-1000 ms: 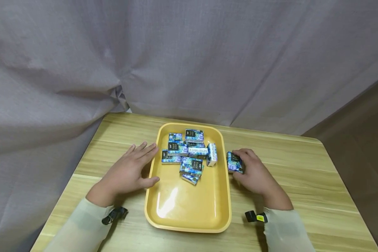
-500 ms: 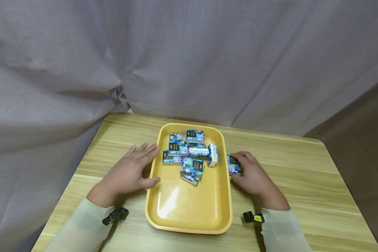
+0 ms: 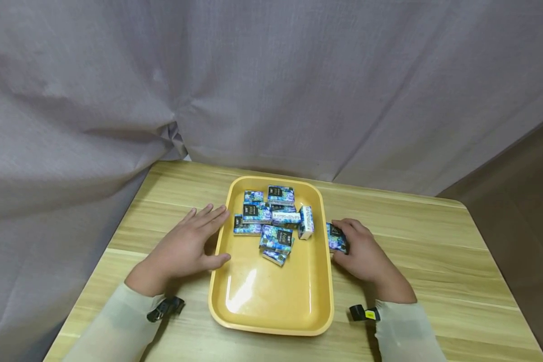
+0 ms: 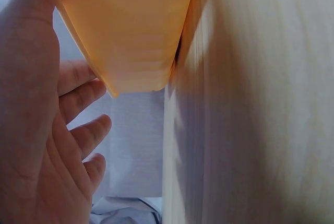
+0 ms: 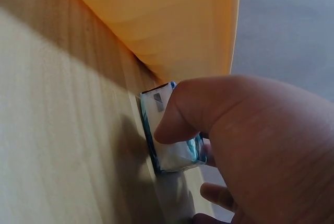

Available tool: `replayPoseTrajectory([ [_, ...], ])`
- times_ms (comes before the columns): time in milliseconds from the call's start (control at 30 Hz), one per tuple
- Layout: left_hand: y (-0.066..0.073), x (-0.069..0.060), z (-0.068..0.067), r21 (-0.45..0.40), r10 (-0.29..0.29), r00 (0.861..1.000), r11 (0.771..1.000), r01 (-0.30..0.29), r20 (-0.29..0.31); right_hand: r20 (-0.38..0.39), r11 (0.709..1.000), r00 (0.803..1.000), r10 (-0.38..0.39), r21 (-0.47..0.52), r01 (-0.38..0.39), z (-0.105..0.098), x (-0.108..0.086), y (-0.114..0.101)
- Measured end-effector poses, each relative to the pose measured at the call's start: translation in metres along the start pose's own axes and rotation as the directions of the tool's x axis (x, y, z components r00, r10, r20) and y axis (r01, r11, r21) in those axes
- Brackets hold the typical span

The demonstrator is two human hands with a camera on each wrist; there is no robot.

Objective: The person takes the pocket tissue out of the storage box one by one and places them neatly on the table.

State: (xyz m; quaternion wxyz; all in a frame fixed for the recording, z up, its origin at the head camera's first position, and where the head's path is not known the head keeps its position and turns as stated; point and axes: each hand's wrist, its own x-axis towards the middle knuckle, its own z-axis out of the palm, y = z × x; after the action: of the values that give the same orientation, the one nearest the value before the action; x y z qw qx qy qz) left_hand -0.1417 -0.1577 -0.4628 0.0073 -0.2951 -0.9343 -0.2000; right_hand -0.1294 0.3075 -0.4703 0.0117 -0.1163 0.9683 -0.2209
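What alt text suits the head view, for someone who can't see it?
A right hand grips a blue packet just right of a yellow tray of similar packets on a wooden table; the left hand touches the tray's left side.

R hand (image 3: 364, 250) hides pt of pkt (image 3: 337, 238); L sleeve (image 3: 113, 328) cut at btm.

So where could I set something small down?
The yellow tray is bare at its near end, below the packets. The wooden table is free right of the right hand and beyond the left hand. Crowded: the tray's far part and outside its right wall, where the right hand holds another packet.
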Motion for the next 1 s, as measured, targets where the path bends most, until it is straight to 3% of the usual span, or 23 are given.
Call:
replayPoseTrajectory([
  [500,-0.002,0.001,0.001,-0.003,0.003,1.000,1.000,-0.003,-0.001,-0.006,0.998,0.999,-0.049,0.037,0.049,-0.011,-0.005,-0.001],
  [800,-0.002,0.000,0.001,-0.009,0.005,1.000,1.000,-0.006,-0.003,-0.106,0.985,0.981,-0.165,0.036,0.170,-0.031,-0.006,-0.023],
  [1000,-0.001,0.001,0.000,-0.013,0.008,1.000,1.000,-0.008,-0.002,-0.131,0.973,0.966,-0.224,0.031,0.229,-0.040,-0.005,-0.043],
])
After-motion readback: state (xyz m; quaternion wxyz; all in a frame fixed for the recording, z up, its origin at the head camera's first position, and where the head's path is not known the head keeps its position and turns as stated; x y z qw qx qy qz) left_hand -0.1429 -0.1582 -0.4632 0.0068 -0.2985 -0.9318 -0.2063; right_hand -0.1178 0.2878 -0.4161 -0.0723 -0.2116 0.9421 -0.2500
